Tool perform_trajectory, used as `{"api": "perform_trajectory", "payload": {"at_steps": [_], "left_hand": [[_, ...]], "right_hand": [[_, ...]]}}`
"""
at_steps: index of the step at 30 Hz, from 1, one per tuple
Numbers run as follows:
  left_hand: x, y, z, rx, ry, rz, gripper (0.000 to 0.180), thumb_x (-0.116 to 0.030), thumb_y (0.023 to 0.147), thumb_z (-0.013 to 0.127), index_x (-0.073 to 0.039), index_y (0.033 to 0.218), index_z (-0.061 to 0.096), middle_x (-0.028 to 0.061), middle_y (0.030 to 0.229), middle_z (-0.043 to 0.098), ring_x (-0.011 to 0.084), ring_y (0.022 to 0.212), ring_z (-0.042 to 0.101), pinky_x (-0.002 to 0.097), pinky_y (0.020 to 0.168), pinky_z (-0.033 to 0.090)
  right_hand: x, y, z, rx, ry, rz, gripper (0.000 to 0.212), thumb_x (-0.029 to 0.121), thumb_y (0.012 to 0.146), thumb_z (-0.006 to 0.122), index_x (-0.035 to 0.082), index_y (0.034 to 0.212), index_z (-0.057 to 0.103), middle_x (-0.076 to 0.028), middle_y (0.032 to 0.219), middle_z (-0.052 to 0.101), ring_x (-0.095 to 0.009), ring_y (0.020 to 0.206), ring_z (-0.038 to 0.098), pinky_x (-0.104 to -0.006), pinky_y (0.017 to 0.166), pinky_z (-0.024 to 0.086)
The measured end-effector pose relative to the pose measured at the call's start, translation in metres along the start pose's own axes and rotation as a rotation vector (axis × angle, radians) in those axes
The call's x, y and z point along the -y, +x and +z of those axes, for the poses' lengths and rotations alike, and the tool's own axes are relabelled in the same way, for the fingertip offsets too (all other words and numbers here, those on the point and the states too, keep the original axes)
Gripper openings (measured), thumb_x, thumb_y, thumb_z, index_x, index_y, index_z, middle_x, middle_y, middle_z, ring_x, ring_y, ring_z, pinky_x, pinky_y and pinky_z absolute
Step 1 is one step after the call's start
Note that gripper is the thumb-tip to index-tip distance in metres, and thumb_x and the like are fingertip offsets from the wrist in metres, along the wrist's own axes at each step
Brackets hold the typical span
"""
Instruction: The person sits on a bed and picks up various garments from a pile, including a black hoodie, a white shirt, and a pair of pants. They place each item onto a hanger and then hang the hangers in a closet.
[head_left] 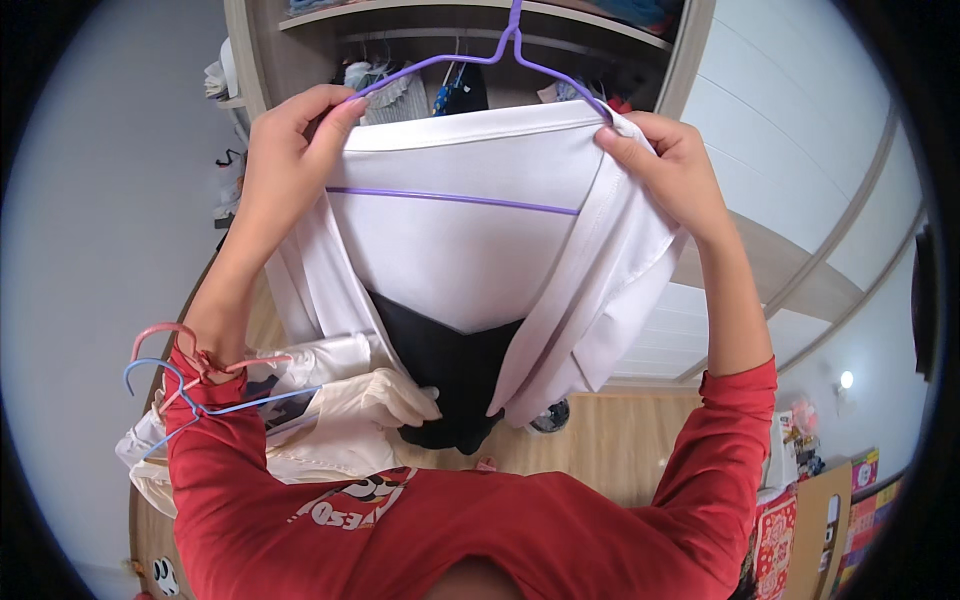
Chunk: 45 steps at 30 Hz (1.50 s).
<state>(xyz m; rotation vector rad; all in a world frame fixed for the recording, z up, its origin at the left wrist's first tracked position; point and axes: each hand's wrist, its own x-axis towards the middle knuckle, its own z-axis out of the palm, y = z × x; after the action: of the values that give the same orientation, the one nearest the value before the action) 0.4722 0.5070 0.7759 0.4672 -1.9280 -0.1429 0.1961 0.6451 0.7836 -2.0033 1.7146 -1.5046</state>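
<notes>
Both arms are raised in front of me, holding a white garment (440, 240) spread on a purple hanger (430, 62). My left hand (298, 150) is closed on the garment's left shoulder and the hanger's sloping arm. At the other shoulder, my right hand (668, 165) pinches the white cloth between thumb and fingers by the hanger's end. The hanger's lower bar shows across the garment's open front. White sleeves hang down at both sides. A black cloth part (450, 360) shows below the white; whether it belongs to the same garment I cannot tell.
An open wardrobe (590, 55) with hanging clothes stands ahead. White panelled doors (780, 130) are at the right. By my left forearm lie cream clothes (330, 420) with a blue hanger (200, 408) and a pink hanger (165, 328). A cardboard piece (825, 520) stands at lower right.
</notes>
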Motion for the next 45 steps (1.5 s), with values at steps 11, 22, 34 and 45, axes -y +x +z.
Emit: {"api": "perform_trajectory", "payload": {"at_steps": [11,22,34,45], "left_hand": [[0.034,-0.001,-0.011,-0.129,0.095,-0.222,0.018,-0.014,0.083,0.056,0.002,0.091,0.061,-0.0014,0.073,0.056,0.0042,0.067,0.045,0.0161,0.058,0.036],[0.052,-0.015,-0.015,-0.129,0.169,-0.263,0.02,-0.016,0.082,0.057,0.001,0.091,0.062,-0.0026,0.071,0.055,0.0036,0.063,0.043,0.0158,0.055,0.034],[0.032,-0.013,-0.004,-0.093,0.265,-0.117,0.019,-0.015,0.08,0.06,0.002,0.088,0.062,0.0037,0.07,0.058,0.0071,0.063,0.048,0.0193,0.058,0.039],[0.024,-0.006,-0.005,-0.1,0.337,-0.04,0.017,-0.012,0.079,0.059,0.001,0.089,0.061,0.0073,0.074,0.06,0.0104,0.064,0.051,0.0216,0.06,0.041]], "right_hand": [[-0.041,0.016,0.007,-0.43,-0.636,-0.473,0.032,0.028,0.068,0.067,0.002,0.081,0.052,-0.007,0.073,0.051,-0.02,0.066,0.05,-0.0278,0.057,0.041],[-0.087,0.054,0.022,-0.068,0.154,0.024,0.009,0.006,0.075,0.052,0.003,0.083,0.05,0.005,0.06,0.048,-0.002,0.051,0.042,-0.0171,0.045,0.033],[-0.063,0.042,-0.032,-0.072,-0.05,0.098,0.02,0.024,0.078,0.06,0.006,0.085,0.061,0.003,0.072,0.057,-0.005,0.067,0.049,-0.0184,0.063,0.038],[-0.015,0.01,-0.012,-0.003,0.009,-0.023,0.017,0.021,0.083,0.056,0.006,0.09,0.06,0.005,0.069,0.055,-0.004,0.063,0.05,-0.0184,0.054,0.04]]}}
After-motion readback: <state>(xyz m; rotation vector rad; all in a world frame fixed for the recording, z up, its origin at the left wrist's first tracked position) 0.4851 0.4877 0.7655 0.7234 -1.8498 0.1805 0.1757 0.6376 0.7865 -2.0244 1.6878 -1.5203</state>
